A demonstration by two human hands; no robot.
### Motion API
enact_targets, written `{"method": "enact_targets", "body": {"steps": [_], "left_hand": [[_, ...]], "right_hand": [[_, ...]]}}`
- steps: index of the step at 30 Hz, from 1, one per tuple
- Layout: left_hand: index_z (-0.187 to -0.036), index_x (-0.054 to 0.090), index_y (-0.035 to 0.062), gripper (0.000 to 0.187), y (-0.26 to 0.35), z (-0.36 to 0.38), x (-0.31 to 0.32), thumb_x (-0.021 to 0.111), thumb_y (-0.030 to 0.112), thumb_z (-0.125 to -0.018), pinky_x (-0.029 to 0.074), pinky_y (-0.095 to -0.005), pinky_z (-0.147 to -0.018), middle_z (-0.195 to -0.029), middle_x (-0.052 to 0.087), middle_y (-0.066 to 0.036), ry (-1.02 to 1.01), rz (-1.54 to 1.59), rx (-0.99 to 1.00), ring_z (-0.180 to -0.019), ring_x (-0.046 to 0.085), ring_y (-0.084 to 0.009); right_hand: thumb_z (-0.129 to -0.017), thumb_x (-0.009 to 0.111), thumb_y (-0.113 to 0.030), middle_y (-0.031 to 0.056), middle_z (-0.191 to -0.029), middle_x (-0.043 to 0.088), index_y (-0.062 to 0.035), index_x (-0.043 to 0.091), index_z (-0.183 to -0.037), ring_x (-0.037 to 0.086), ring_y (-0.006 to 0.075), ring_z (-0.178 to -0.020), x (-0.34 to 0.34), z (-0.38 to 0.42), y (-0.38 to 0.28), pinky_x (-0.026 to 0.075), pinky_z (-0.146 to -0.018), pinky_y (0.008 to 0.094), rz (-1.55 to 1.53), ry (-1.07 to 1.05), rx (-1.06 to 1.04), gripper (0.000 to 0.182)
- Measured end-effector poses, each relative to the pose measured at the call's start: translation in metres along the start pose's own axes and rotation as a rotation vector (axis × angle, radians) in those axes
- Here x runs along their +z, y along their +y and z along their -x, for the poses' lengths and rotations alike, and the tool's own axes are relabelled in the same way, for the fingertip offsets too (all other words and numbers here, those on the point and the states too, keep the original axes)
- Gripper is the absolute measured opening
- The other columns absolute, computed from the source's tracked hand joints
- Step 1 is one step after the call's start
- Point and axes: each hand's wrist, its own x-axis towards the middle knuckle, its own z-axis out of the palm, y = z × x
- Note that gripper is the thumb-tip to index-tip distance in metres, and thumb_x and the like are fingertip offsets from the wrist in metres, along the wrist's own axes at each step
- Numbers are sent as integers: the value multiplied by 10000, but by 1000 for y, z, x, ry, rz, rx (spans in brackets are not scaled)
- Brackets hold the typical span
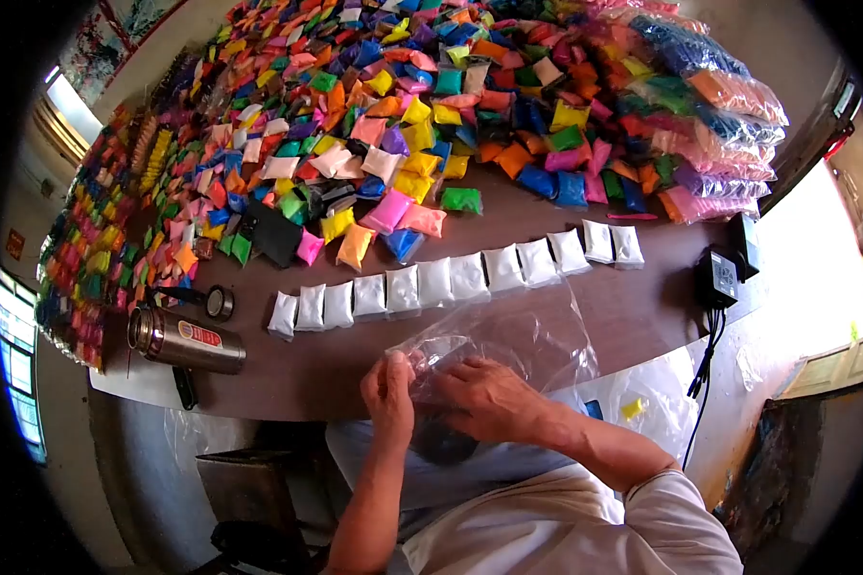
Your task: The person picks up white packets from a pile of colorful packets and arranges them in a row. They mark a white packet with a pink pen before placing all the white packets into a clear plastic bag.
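Note:
A large clear plastic bag point(537, 331) lies over the front part of the table, its near end between my hands. The fingers of my left hand point(390, 388) are closed on the bag's edge. My right hand point(489, 395) is at the bag's near end, fingers bent and partly hidden by the film. Just beyond the bag, a slightly curved row of small white packets point(403, 288) runs across the table, side by side. The bag's far part reaches close to the middle packets.
Many colourful packets point(384, 163) are heaped across the back. Larger filled bags point(729, 144) are stacked at the right. A steel flask point(187, 340) lies at the left near a round lid point(219, 303). A black adapter point(716, 279) with cables sits at the right edge.

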Motion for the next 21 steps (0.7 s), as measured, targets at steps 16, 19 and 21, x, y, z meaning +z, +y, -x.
{"method": "enact_targets", "body": {"steps": [16, 19, 21], "left_hand": [[-1080, 592, -13, 254, 7, 4, 5, 498, 179, -945, 443, -274, -815, -991, 606, -68, -131, -141, 183, -901, 548, -130], [-1066, 596, -8, 318, -4, 3, -1, 488, 270, -957, 438, -315, -860, -1060, 605, -83, -157, -148, 109, -946, 560, -165], [-1057, 595, -5, 309, -3, 4, 0, 464, 262, -974, 438, -320, -878, -1053, 606, -80, -145, -116, 94, -949, 560, -162]], "right_hand": [[-771, 569, -152, 124, -1027, 541, -127, 631, -1060, 530, 321, -1002, 7, -9, -11, 415, -849, 453, 146, -3, 62, 296], [-788, 573, -182, 102, -993, 564, -131, 637, -1010, 542, 309, -990, -5, 2, -18, 406, -848, 454, 214, 0, 97, 236], [-798, 578, -197, 91, -977, 577, -133, 641, -976, 548, 302, -982, -18, 17, -15, 401, -851, 457, 240, 43, 114, 200]]}}
